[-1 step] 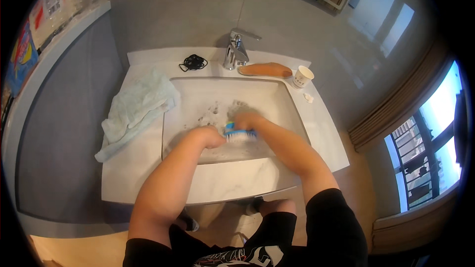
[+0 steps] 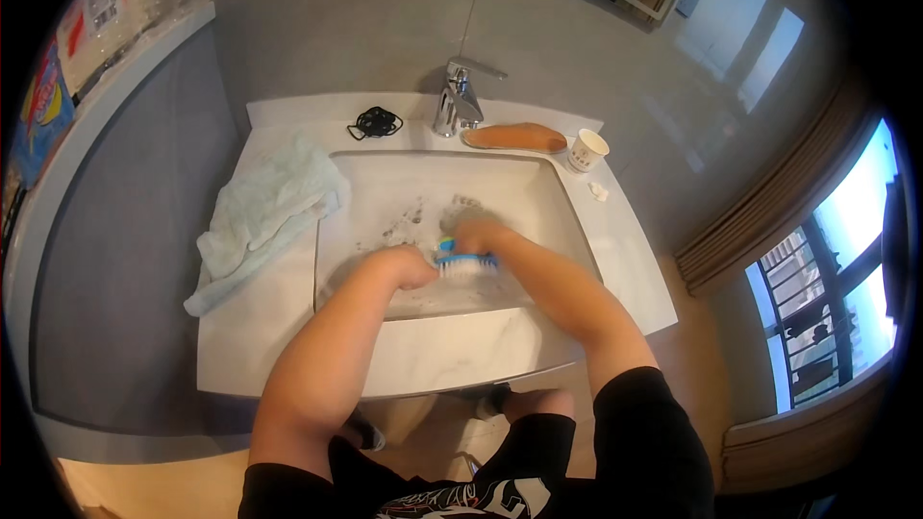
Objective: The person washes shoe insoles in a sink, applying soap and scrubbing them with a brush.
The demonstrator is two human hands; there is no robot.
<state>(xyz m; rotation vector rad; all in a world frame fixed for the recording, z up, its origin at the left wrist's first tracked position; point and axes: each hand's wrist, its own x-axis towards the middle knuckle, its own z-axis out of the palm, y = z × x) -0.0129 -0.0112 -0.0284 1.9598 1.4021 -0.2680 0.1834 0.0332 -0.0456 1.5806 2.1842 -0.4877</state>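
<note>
Both my hands are down in the white sink (image 2: 524, 173). My right hand (image 2: 476, 234) is closed around a blue scrub brush (image 2: 468, 259), whose white bristles face toward me. To its left, close to the brush's end, my left hand (image 2: 411, 267) is curled with its fingers mostly hidden; what it grips cannot be made out. A greyish, dirty patch (image 2: 462, 205) shows just beyond my right hand. Dark dirty marks (image 2: 404, 226) spot the basin between the hands and the far wall of the sink.
Behind the sink stands a chrome faucet (image 2: 457, 106), with a bundle of black cord (image 2: 375, 122) to its left and a brown insole (image 2: 519, 137) to its right. A paper cup (image 2: 586, 150) and a crumpled white scrap (image 2: 598, 191) are at right. A pale towel (image 2: 269, 211) drapes at left.
</note>
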